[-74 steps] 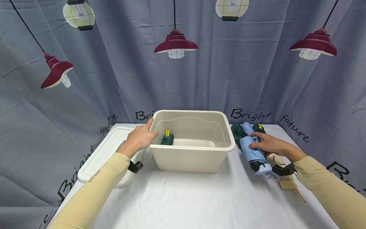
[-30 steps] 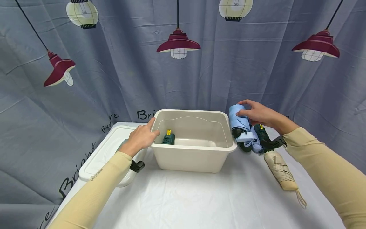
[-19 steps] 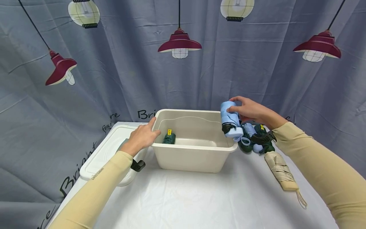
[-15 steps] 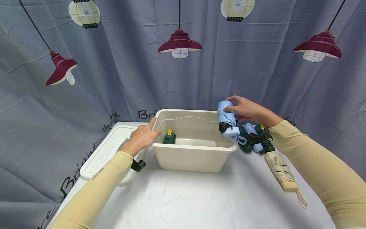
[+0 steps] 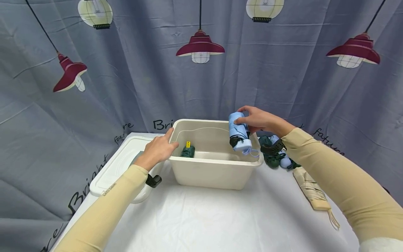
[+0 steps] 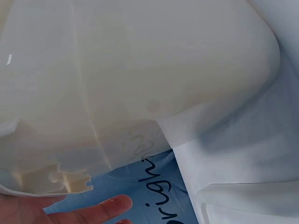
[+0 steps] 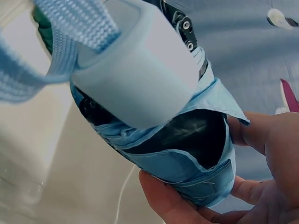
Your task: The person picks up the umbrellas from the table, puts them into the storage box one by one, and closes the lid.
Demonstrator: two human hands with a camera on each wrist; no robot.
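My right hand [image 5: 258, 119] grips a light-blue folded umbrella [image 5: 238, 130], fingers and thumb round its fabric. It hangs over the right part of a cream plastic bin [image 5: 207, 173], handle end down. The right wrist view shows its pale handle [image 7: 140, 65] and woven strap [image 7: 60, 51] close up. On the bin's left rim rests my left hand [image 5: 158, 148], index finger straight along the edge and thumb pointing inward. In the left wrist view, straight fingers [image 6: 93, 212] lie beside the rim. Inside the bin, at the left, is a dark green folded umbrella [image 5: 188, 151] with a yellow tag.
Right of the bin lie more folded umbrellas, dark green [image 5: 271, 160] and blue [image 5: 285, 162], partly hidden by my right wrist. A beige folded umbrella [image 5: 310, 187] lies nearer. A white lid [image 5: 110, 171] lies left, under my left arm. A patterned grey-blue curtain [image 5: 151, 84] hangs behind.
My right hand has lifted the light-blue umbrella from the pile at the right and carried it left over the bin. My left hand has stayed at the rim.
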